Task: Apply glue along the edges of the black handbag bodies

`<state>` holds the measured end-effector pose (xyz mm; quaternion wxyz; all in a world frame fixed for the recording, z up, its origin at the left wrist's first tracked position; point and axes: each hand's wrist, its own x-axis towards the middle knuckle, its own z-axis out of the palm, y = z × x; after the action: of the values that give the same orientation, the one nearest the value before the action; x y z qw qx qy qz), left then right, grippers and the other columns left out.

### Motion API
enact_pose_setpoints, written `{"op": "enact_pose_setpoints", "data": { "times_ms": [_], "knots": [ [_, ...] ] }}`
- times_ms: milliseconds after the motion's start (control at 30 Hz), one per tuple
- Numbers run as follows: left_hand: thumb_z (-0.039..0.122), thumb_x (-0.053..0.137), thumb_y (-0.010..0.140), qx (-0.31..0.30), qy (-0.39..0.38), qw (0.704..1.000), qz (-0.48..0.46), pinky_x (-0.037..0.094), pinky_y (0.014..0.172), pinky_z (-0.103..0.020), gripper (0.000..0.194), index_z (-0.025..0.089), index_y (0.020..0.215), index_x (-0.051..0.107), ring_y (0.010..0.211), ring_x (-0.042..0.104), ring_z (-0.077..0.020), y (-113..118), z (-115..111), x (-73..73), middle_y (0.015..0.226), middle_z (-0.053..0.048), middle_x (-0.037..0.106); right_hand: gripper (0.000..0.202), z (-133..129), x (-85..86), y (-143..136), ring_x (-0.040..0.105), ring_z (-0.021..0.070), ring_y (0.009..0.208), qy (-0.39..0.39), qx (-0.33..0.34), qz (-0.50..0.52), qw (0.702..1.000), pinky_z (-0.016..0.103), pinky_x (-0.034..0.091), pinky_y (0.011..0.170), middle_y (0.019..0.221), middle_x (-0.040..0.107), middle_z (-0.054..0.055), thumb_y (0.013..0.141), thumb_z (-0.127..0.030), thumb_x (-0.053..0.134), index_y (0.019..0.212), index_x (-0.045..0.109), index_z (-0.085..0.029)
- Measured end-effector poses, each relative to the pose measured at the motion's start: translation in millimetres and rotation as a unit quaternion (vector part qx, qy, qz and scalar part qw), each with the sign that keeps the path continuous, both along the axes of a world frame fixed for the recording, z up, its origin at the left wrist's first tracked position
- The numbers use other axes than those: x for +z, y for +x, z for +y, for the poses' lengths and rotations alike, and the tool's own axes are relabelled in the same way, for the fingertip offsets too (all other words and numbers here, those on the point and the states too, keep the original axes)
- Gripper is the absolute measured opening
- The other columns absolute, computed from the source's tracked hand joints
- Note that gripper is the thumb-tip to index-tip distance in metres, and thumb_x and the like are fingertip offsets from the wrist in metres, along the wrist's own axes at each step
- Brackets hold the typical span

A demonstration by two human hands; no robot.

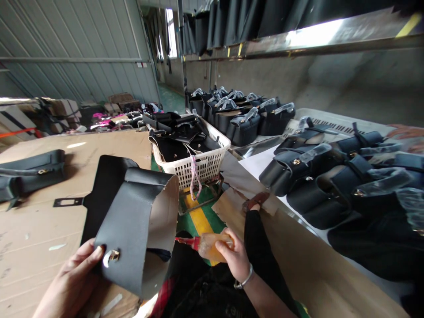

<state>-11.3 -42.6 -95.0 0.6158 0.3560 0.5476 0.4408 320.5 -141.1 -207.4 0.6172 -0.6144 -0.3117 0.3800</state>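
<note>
My left hand (77, 274) grips the lower left edge of a black handbag body (127, 229), thumb beside its gold clasp (114, 255). The bag is tilted, and its side stands open to a pale lining. Its black flap (106, 190) spreads out behind, with a slotted tab lying over the cardboard. In my right hand (235, 256) is a glue bottle (212, 246), amber and translucent, fingers wrapped round it. The bottle's red nozzle (187, 241) points left, close to the bag's raw side edge; whether it touches cannot be made out.
A cardboard-covered table (29, 229) lies left, bearing another black bag (36, 172). Ahead stands a white plastic basket (198, 170) of black pieces. Several finished-looking bags (298, 168) with wrapped handles fill the right bench. A blurred hand (406, 132) shows at far right.
</note>
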Motion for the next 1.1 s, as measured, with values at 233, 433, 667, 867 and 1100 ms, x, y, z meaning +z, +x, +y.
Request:
{"op": "enact_pose_setpoints", "data": {
  "times_ms": [233, 433, 667, 867, 1100],
  "knots": [
    [0.044, 0.091, 0.054, 0.007, 0.020, 1.000, -0.007, 0.058, 0.051, -0.025, 0.037, 0.029, 0.082, 0.071, 0.054, 0.063, -0.0184, 12.4, -6.1, 7.0, 0.068, -0.002, 0.069, 0.037, 0.7, -5.7, 1.1, 0.058, 0.0176, 0.066, -0.005, -0.016, 0.079, 0.997, 0.029, 0.052, 0.062, 0.070, 0.062, 0.001, 0.063, -0.044, 0.080, 0.082, 0.063, -0.018],
    [0.038, 0.094, 0.049, 0.009, 0.007, 1.000, -0.006, 0.056, 0.047, -0.024, 0.039, 0.027, 0.079, 0.072, 0.051, 0.059, -0.0156, 4.0, -0.3, -0.5, 0.065, 0.000, 0.067, 0.039, -7.2, -7.5, -7.3, 0.060, 0.0176, 0.066, -0.025, 0.033, 0.149, 0.988, 0.029, 0.053, 0.062, 0.071, 0.063, -0.001, 0.060, -0.043, 0.084, 0.083, 0.064, -0.019],
    [0.043, 0.093, 0.051, 0.015, 0.012, 1.000, -0.007, 0.056, 0.049, -0.022, 0.037, 0.030, 0.079, 0.073, 0.055, 0.061, -0.0160, 9.4, -4.0, 3.7, 0.067, 0.000, 0.068, 0.044, -21.1, -21.3, -11.5, 0.062, 0.0209, 0.070, -0.018, -0.006, 0.195, 0.981, 0.033, 0.055, 0.065, 0.076, 0.067, 0.003, 0.056, -0.042, 0.087, 0.088, 0.067, -0.019],
    [0.048, 0.092, 0.052, 0.012, 0.028, 1.000, 0.000, 0.056, 0.052, -0.019, 0.036, 0.028, 0.075, 0.072, 0.056, 0.058, -0.0140, 15.6, -7.7, 10.6, 0.066, 0.000, 0.066, 0.019, -24.8, -1.5, -12.3, 0.054, 0.0171, 0.064, 0.029, 0.063, 0.064, 0.995, 0.027, 0.050, 0.059, 0.068, 0.058, 0.000, 0.069, -0.032, 0.076, 0.076, 0.064, -0.020],
    [0.046, 0.092, 0.052, 0.022, 0.031, 0.999, -0.011, 0.055, 0.050, -0.019, 0.035, 0.029, 0.074, 0.073, 0.056, 0.058, -0.0146, 19.9, -9.3, 11.8, 0.067, -0.001, 0.067, 0.019, -22.4, 8.8, -14.2, 0.055, 0.0173, 0.065, 0.001, 0.017, 0.015, 1.000, 0.027, 0.050, 0.062, 0.069, 0.058, 0.000, 0.068, -0.034, 0.073, 0.076, 0.063, -0.020]
  ]
}}
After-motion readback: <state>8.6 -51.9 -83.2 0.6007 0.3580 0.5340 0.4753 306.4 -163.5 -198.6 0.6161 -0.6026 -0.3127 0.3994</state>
